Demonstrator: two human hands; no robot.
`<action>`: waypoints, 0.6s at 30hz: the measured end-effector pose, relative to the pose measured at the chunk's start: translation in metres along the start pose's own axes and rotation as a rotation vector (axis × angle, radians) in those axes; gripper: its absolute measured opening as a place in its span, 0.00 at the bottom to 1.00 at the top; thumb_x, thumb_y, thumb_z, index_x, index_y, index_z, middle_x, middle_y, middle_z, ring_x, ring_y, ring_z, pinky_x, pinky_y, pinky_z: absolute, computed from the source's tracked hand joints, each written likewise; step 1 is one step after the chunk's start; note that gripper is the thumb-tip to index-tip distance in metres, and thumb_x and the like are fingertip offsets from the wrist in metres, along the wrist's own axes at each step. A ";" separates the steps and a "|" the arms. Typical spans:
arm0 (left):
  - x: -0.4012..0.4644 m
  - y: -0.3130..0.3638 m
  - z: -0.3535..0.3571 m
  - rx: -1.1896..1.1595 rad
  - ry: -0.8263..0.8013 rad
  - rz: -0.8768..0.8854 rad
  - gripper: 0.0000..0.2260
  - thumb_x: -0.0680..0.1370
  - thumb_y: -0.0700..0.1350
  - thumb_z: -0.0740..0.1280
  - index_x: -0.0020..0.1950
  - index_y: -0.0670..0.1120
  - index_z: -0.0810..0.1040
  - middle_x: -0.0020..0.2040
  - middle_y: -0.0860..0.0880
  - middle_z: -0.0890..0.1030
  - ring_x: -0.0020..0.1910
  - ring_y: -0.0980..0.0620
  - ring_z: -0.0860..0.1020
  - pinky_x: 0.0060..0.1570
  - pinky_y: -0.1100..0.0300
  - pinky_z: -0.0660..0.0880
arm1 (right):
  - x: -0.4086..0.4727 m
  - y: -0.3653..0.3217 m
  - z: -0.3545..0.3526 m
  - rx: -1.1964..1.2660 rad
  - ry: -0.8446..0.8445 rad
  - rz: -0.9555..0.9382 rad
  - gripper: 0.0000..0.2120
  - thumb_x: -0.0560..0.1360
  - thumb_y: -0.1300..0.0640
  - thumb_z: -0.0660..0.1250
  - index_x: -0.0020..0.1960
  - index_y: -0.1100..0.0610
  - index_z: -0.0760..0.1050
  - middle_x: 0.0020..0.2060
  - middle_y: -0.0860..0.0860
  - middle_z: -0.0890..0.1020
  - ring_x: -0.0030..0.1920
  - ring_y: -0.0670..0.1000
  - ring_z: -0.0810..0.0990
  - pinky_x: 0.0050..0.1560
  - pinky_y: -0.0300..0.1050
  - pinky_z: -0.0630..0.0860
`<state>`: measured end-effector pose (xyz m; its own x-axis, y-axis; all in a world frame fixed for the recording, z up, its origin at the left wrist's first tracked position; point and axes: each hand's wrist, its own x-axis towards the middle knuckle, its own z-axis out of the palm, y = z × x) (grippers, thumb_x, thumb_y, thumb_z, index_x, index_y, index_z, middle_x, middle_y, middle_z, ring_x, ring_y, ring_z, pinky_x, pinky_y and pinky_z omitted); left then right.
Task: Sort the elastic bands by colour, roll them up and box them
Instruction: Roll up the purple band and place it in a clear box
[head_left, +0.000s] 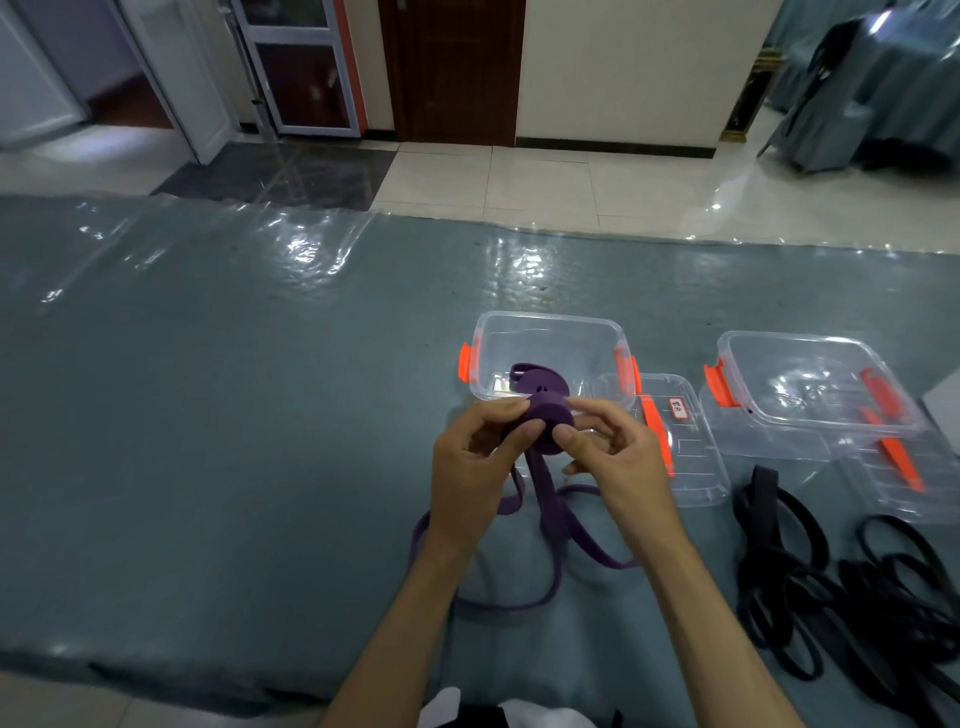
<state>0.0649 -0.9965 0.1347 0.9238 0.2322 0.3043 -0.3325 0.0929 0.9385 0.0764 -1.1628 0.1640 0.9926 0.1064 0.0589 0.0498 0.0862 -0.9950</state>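
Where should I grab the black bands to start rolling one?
Likely the wide black strap end at the far end of the black bands. It sticks out clear of the tangled loops, toward the clear box, so come from above with the right hand.

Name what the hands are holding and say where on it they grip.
Both hands hold the purple band by its rolled-up end: the left hand and right hand pinch the roll between thumbs and fingers; the rest trails loose on the table.

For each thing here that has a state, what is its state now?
Left hand: grips the purple roll.
Right hand: pinches the purple roll.
Purple band: partly rolled, tail loose on the table.
Left box: open, one purple roll inside.
Right box: open.
Black bands: unrolled, heaped.
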 end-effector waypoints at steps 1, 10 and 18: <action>-0.001 -0.002 -0.001 0.005 0.001 0.010 0.07 0.78 0.41 0.76 0.56 0.46 0.85 0.55 0.47 0.86 0.56 0.43 0.85 0.56 0.56 0.82 | 0.001 0.001 -0.001 -0.036 -0.025 -0.001 0.15 0.73 0.52 0.77 0.60 0.46 0.84 0.50 0.52 0.88 0.50 0.55 0.88 0.43 0.46 0.85; 0.001 -0.003 -0.006 0.082 -0.116 -0.018 0.14 0.78 0.44 0.75 0.64 0.43 0.84 0.59 0.48 0.85 0.60 0.43 0.84 0.59 0.45 0.83 | 0.007 -0.006 -0.011 -0.030 -0.058 0.004 0.17 0.73 0.57 0.78 0.60 0.49 0.85 0.53 0.53 0.89 0.50 0.56 0.89 0.52 0.47 0.86; 0.004 0.000 -0.007 0.150 -0.178 0.001 0.20 0.78 0.37 0.74 0.71 0.45 0.80 0.61 0.47 0.84 0.62 0.44 0.82 0.64 0.48 0.80 | 0.010 -0.003 -0.012 -0.083 -0.057 -0.072 0.21 0.74 0.64 0.78 0.64 0.49 0.81 0.53 0.50 0.87 0.53 0.53 0.88 0.54 0.46 0.85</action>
<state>0.0673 -0.9887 0.1352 0.9468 0.0561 0.3168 -0.3138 -0.0553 0.9479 0.0874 -1.1736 0.1668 0.9783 0.1596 0.1323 0.1317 0.0138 -0.9912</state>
